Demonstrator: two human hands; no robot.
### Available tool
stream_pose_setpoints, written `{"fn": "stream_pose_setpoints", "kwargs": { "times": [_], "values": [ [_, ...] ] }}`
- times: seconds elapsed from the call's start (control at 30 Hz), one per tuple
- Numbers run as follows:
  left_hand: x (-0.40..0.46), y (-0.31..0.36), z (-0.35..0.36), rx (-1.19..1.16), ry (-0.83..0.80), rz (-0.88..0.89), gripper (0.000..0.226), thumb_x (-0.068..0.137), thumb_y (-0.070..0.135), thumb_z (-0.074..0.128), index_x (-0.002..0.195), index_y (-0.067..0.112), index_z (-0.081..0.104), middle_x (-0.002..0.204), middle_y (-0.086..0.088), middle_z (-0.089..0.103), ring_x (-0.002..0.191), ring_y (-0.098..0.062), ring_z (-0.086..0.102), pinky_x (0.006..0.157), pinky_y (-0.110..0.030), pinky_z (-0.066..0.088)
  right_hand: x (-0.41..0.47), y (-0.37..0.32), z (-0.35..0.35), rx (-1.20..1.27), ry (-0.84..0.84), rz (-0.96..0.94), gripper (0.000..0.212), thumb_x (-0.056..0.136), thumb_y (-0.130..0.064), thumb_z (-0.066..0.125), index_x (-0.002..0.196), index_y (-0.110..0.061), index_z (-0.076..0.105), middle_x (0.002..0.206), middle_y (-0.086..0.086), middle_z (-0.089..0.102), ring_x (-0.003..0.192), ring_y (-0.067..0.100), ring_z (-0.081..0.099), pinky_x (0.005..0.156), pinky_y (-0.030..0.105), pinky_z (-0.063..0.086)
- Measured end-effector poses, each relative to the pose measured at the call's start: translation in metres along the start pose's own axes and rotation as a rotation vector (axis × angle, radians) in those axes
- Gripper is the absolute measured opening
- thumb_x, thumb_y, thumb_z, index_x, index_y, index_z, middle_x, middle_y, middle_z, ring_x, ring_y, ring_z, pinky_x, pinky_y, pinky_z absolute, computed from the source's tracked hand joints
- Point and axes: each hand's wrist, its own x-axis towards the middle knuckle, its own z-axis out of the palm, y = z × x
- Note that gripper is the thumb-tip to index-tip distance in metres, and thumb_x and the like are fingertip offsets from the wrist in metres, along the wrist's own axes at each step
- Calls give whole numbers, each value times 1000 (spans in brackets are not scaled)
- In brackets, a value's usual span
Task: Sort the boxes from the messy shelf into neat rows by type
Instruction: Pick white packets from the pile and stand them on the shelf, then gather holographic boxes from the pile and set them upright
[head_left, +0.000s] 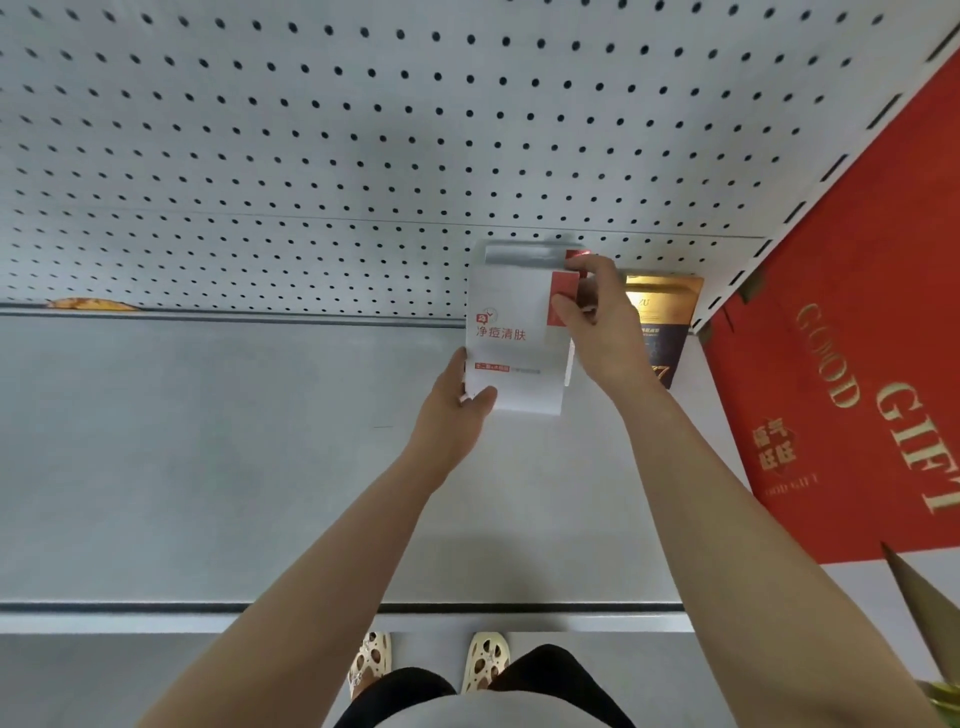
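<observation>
A white box with red print (511, 332) stands upright near the back of the grey shelf (208, 457), close to the pegboard wall. My left hand (457, 410) grips its lower left corner. My right hand (602, 322) holds its upper right edge, with fingers over a red patch on the box. Right behind my right hand stands a dark blue and gold box (667, 322), partly hidden by the hand.
A large red gift box with gold "GOOD GIFT" lettering (857, 374) fills the right side. An orange item (91, 304) peeks out at the shelf's back left. The pegboard wall (363, 130) rises behind. A gold-edged corner (919, 613) juts in at lower right.
</observation>
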Motion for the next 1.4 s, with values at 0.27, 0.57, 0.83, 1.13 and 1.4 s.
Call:
{"fn": "stream_pose_setpoints", "kwargs": {
  "times": [0.27,0.57,0.83,1.13,1.4],
  "values": [
    [7,-1,1,-18,9,32,65,96,9,53,152,32,28,147,2,47,134,-15,46,115,-39,36,8,2,0,-265,-12,-121,57,83,-9,74,135,-11,50,135,12,42,103,29,59,93,41,52],
    [1,4,-5,65,48,41,61,96,15,52,151,30,32,147,5,48,134,-12,46,112,-41,38,4,5,4,-409,75,-191,63,87,-15,69,144,-12,42,136,14,44,117,29,53,97,39,50],
    [-68,-10,-61,71,318,166,36,97,16,55,132,24,57,121,10,64,99,9,58,87,-7,43,-61,11,25,-345,88,-253,32,98,-18,49,128,-13,56,123,7,57,103,26,59,86,46,51],
    [-202,-105,-202,-43,637,84,25,97,14,54,117,23,65,105,6,71,96,-6,66,94,-27,51,-175,-49,162,-297,-215,-310,28,103,-25,43,124,-19,61,117,1,64,107,20,58,92,44,50],
    [-341,-221,-347,-145,896,-61,24,98,12,51,110,28,65,98,7,71,92,-10,67,92,-40,53,-318,-139,349,-242,-531,-462,27,103,-21,46,121,-12,63,114,3,67,105,24,59,89,39,48]
  ]
}}
